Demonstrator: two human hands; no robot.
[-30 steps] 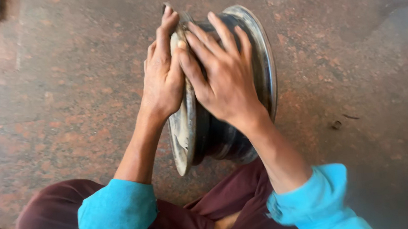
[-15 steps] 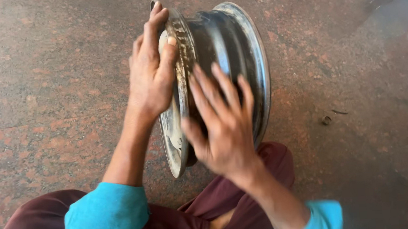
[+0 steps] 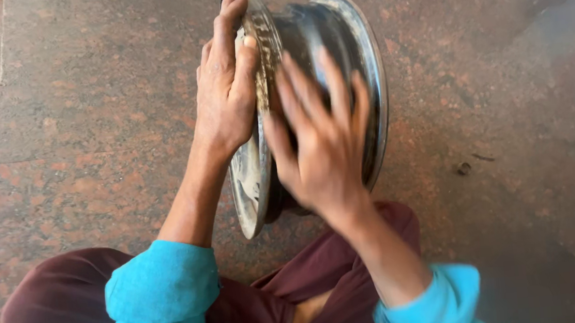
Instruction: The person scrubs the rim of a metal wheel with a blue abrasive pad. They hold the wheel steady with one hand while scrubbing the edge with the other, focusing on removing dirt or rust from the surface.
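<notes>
Wheel rim (image 3: 361,53): grey steel, dull, with rusty tan-brown crust along the near flange. Floor (image 3: 91,95): reddish-brown stone, speckled with dark and pale flecks. My sleeves (image 3: 158,295): bright turquoise. My trousers (image 3: 46,310): dark maroon, plain.

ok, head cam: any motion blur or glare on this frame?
Head view: right hand smeared by motion blur over the grey steel wheel rim; left hand sharp on the rim's edge. Mild sheen on the rim, none blown out. Reddish stone floor evenly lit, hazy at top right.
</notes>
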